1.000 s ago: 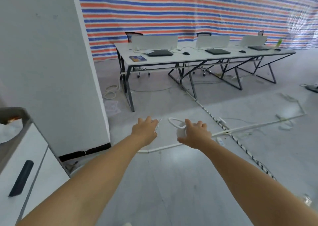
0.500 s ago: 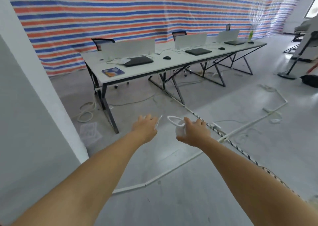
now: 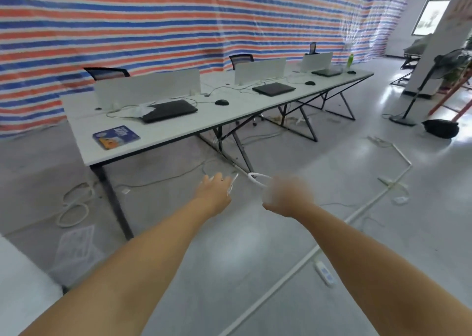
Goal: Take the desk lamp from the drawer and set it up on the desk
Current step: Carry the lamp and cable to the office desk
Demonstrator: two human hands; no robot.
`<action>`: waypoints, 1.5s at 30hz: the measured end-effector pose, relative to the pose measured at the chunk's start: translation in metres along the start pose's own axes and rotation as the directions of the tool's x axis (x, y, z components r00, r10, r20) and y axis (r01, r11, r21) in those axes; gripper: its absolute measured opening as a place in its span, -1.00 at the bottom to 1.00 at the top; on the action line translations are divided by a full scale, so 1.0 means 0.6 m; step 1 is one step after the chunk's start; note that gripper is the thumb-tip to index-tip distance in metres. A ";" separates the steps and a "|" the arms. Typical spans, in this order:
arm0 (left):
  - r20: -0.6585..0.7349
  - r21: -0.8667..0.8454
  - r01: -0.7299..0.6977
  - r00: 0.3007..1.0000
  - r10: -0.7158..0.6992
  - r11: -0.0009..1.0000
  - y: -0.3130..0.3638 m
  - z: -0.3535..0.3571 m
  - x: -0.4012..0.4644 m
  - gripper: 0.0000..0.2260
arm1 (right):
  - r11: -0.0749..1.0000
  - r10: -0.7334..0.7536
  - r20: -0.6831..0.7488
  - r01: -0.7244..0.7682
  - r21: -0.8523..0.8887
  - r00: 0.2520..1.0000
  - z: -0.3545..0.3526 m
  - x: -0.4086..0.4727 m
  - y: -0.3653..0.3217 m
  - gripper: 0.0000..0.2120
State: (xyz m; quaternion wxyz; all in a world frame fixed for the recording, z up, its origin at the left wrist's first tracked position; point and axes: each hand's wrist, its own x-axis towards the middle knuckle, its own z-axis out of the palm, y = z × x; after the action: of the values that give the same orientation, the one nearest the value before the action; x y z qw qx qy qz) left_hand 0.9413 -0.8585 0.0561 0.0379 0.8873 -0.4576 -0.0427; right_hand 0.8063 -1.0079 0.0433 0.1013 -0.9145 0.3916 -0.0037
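Three closed laptops (image 3: pixel 169 110) lie in a row, a blue mousepad (image 3: pixel 116 136) at the near left, a green bottle (image 3: pixel 350 60) far right, a striped tarp (image 3: pixel 178 21) behind.

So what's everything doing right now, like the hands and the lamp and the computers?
right hand: closed around the white desk lamp, blurred
desk lamp: held up off the floor, its ring head sticking out past the hand
left hand: closed on a thin white piece, cannot tell what
nearest laptop: lid shut, flat on the desk
middle laptop: lid shut
far laptop: lid shut
green bottle: standing upright
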 end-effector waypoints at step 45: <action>0.090 -0.016 -0.233 0.968 0.233 0.972 0.382 0.024 1.832 -0.70 | 0.950 0.311 0.009 -0.311 0.034 0.950 -0.215 1.610 0.627 -0.31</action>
State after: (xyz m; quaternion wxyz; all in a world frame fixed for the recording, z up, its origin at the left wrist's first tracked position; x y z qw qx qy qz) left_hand 1.3891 -1.8876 0.0208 0.0242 0.8244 -0.5599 -0.0796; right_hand 1.1957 -1.9768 0.0288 0.1173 -0.8395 0.5304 0.0073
